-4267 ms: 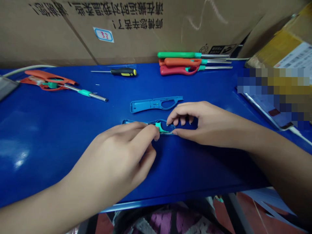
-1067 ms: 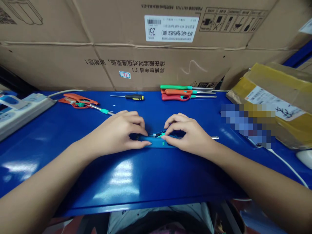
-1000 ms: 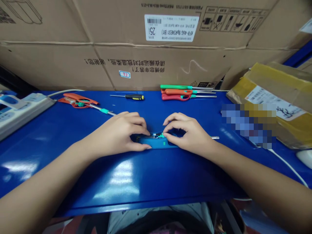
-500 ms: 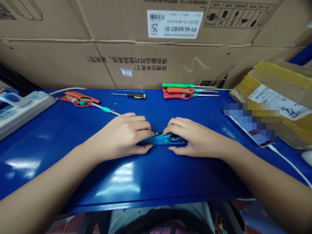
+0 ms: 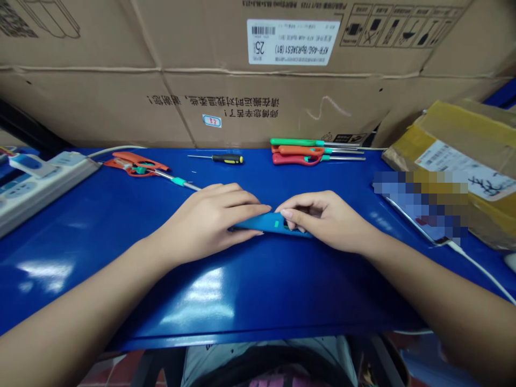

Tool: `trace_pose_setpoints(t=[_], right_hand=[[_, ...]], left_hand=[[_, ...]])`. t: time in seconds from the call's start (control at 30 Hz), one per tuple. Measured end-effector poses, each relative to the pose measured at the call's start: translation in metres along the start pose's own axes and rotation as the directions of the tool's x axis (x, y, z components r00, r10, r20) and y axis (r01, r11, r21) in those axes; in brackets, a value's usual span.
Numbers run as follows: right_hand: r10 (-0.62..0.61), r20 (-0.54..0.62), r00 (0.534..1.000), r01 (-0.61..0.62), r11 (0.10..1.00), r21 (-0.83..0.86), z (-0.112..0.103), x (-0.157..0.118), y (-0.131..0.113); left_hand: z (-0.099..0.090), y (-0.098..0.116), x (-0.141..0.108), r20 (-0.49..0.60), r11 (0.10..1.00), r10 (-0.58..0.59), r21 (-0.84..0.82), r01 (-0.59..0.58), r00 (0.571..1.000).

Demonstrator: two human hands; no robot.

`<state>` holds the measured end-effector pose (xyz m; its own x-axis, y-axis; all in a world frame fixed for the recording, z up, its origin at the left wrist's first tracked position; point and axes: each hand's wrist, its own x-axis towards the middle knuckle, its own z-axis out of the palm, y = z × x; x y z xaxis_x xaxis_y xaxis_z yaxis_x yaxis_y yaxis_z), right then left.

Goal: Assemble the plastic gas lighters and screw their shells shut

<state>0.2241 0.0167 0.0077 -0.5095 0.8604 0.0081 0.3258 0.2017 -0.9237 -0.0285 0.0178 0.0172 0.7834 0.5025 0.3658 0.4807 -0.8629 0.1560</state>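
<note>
While your left hand grasps the rear of the blue lighter, thumb on the near side and fingers over the far side, your right hand grips it by the trigger opening, thumb on top. Lighter lies lengthwise between your hands, low over the middle of the blue table; can't tell if it touches the surface. Small green patch shows on its shell.

Beyond your left hand: opened orange lighter, metal tube angled toward you. Black-and-yellow screwdriver near the big cardboard box. Right of it, green lighter, second orange lighter and red lighter, bunched together, tubes pointing right. Power strip far left; phone, partly pixelated, by the taped carton at right.
</note>
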Motion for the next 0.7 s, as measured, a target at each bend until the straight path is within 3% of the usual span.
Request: trace_pose_setpoints(t=[0.1, 0.17, 0.23, 0.3, 0.4, 0.7], right_hand=[[-0.020, -0.029, 0.999, 0.019, 0.999, -0.029, -0.002, 0.000, 0.001], [-0.116, -0.081, 0.990, 0.103, 0.984, -0.146, -0.004, -0.001, 0.002], [-0.262, -0.077, 0.962, 0.222, 0.915, -0.337, -0.007, -0.003, 0.004], [-0.340, 0.004, 0.940, 0.297, 0.817, -0.494, -0.008, -0.005, 0.005], [-0.304, 0.092, 0.948, 0.299, 0.760, -0.578, -0.009, -0.005, 0.006], [-0.167, 0.154, 0.974, 0.223, 0.823, -0.522, -0.004, 0.002, 0.018]], left_hand=[[-0.001, -0.001, 0.000, -0.010, 1.000, -0.012, -0.018, 0.011, 1.000], [-0.002, -0.002, 0.000, -0.009, 0.991, -0.067, -0.118, 0.066, 0.998], [-0.002, -0.003, 0.001, 0.012, 0.973, -0.134, -0.190, 0.134, 0.991], [-0.002, -0.005, 0.001, 0.053, 0.959, -0.183, -0.212, 0.190, 0.982], [0.000, -0.006, 0.001, 0.114, 0.955, -0.206, -0.194, 0.225, 0.972], [0.003, -0.003, 0.000, 0.217, 0.958, -0.270, -0.039, 0.285, 0.938]])
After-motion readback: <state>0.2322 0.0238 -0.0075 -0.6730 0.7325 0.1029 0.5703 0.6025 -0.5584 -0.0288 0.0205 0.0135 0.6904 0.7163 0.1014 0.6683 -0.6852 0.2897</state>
